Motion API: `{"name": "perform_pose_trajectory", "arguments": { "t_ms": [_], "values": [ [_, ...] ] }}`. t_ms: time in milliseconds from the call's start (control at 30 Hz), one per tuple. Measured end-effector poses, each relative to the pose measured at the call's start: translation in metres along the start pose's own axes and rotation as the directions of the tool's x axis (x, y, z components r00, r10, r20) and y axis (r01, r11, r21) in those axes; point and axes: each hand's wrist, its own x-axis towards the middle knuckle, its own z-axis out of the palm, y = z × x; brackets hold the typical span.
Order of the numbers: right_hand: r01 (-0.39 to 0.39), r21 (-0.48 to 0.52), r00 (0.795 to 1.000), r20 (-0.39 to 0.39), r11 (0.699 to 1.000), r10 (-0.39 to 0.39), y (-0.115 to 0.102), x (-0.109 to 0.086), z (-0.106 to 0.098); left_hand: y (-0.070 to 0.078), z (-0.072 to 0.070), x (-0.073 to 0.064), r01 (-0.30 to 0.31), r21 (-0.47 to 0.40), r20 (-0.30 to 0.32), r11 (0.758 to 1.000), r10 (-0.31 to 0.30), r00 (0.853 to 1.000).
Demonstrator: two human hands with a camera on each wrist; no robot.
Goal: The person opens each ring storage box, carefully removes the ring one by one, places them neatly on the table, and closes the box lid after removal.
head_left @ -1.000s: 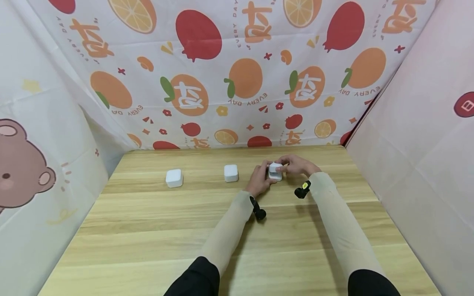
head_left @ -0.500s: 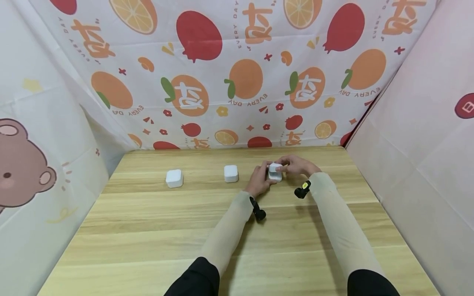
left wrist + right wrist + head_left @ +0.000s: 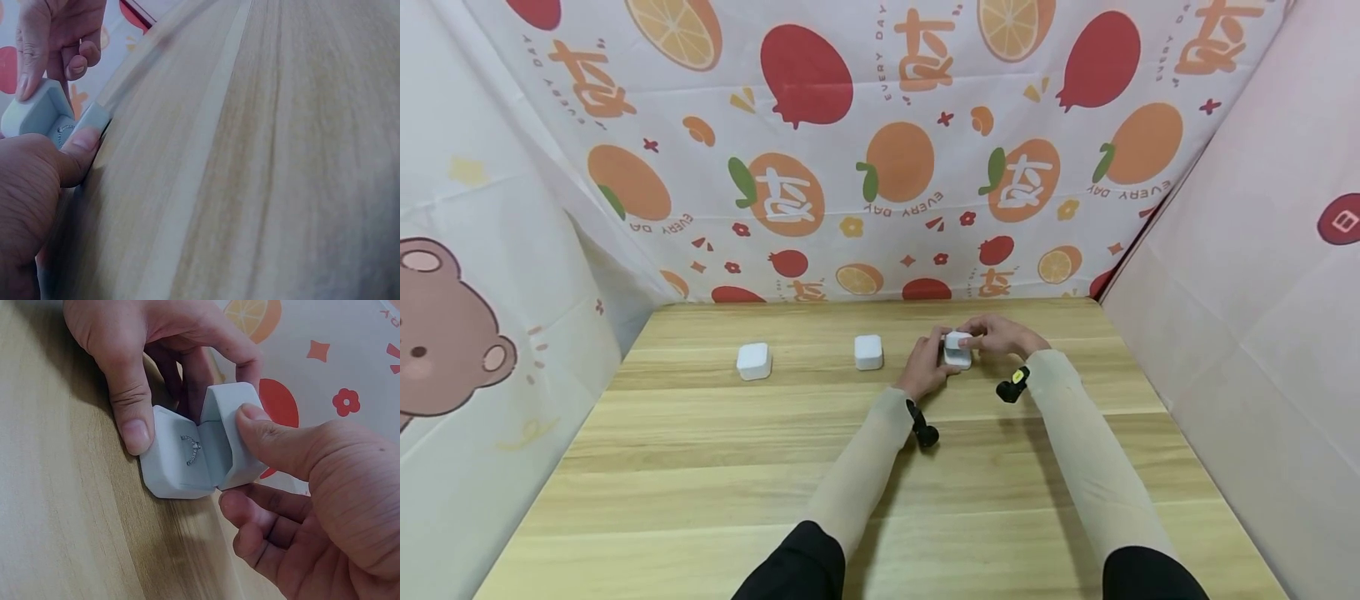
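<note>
A small white ring box (image 3: 178, 478) stands on the table with its lid (image 3: 234, 434) raised. Inside it sits a silver ring (image 3: 192, 450) with small clear stones, seen in the right wrist view. My left hand (image 3: 925, 368) grips the base, thumb on its near side and fingers behind. With thumb and fingers my right hand (image 3: 1000, 335) pinches the raised lid. In the left wrist view, the left thumb covers part of the base, and the ring (image 3: 64, 129) shows only partly.
Two more white boxes stand shut on the wooden table (image 3: 760, 467): one white box (image 3: 868, 352) left of my hands, another white box (image 3: 753, 362) farther left. A fruit-print cloth (image 3: 835, 275) hangs behind the table's back edge, with pale cloths at both sides.
</note>
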Motion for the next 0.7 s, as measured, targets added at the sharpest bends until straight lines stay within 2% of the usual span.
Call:
{"name": "perform_pose_trajectory", "arguments": {
  "t_ms": [367,700],
  "values": [
    [0.007,0.021,1.0,0.013,1.0,-0.007,0.0032,0.005,-0.0026,0.0052,-0.0046,-0.0004,0.006,0.027,0.004,1.0,-0.006,1.0],
    [-0.007,0.038,1.0,0.019,0.999,0.006,0.0054,0.0038,-0.0005,-0.0024,0.0007,-0.0002,-0.006,0.015,-0.001,1.0,0.006,1.0]
  ]
}}
